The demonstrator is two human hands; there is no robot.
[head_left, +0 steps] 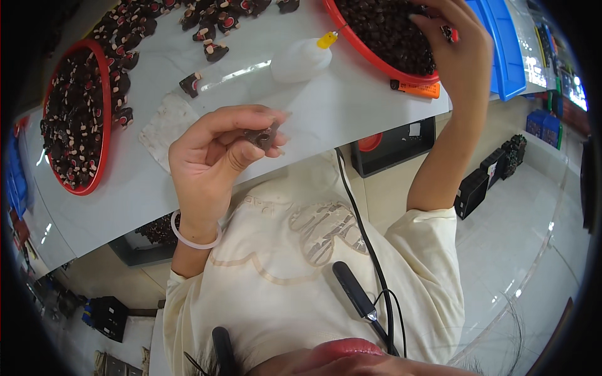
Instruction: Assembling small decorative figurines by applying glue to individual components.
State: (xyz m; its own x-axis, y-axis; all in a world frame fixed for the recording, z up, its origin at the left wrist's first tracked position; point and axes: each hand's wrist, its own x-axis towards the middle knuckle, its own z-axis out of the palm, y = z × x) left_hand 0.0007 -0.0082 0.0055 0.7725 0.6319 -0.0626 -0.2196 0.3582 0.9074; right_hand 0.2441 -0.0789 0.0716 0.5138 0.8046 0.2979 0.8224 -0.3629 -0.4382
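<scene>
White and glossy, a worktable (351,100) curves across the upper half, from 8 o'clock round to 2 o'clock. On it are 2 red-rimmed trays: the right tray (407,78) at 1 o'clock, filled with small dark pieces (382,31), and the left tray (106,113) at 10 o'clock, heaped with dark shapes (72,119) bearing pink and red parts. The right hand (463,50), between 1 and 2 o'clock, reaches over the right tray with bent fingers; I cannot tell whether they grip anything. The left hand (210,150), toward 10 o'clock, is curled, its thumb and fingertips pinching a dark brown piece (264,139). A pale cloth (164,122) lies partly behind that hand; a white squeeze bottle (298,62) is at 12 o'clock. Smallest is the held piece, at 11 o'clock from the centre, raised off the table. Its sheen suggests moulded plastic or resin: probably light and stiff, a little slippery, with thinner parts that might chip. The surest hold looks to be a gentle pinch on 2 opposite edges, leaving the face uncovered.
</scene>
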